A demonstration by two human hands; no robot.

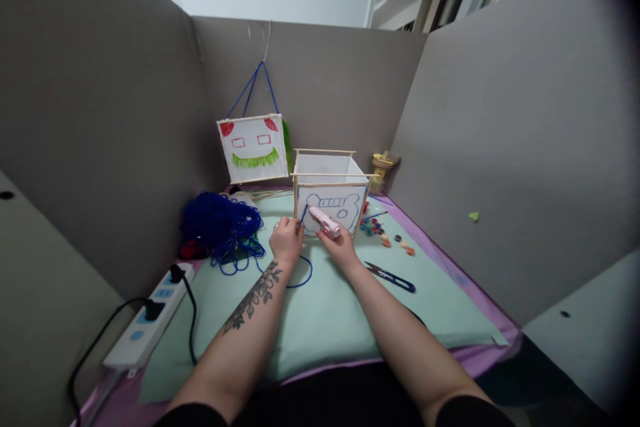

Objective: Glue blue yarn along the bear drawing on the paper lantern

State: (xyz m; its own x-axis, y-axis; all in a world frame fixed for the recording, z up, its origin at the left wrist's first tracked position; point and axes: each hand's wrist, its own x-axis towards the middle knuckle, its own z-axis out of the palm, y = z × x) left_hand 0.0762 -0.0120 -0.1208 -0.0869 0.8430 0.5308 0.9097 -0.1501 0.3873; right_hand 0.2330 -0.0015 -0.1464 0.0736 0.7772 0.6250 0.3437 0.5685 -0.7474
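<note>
In the head view, a white box lantern (323,197) with wooden stick edges stands on the table, a blue outline drawing on its front. My right hand (341,248) is closed around a pink glue gun (325,220), its nozzle close to the lantern's front; whether it touches I cannot tell. My left hand (287,239) pinches the end of a blue cord (303,215) beside the front's left part. That cord loops on the table below my wrist and seems to run to a tangled blue pile (215,220) at left.
A finished-looking lantern (253,150) with a face hangs from the back panel. Black-handled snips (393,277) lie at right, near small coloured pieces (373,227). A power strip (150,317) with plugged cables lies at left. Grey panels (310,80) enclose the table.
</note>
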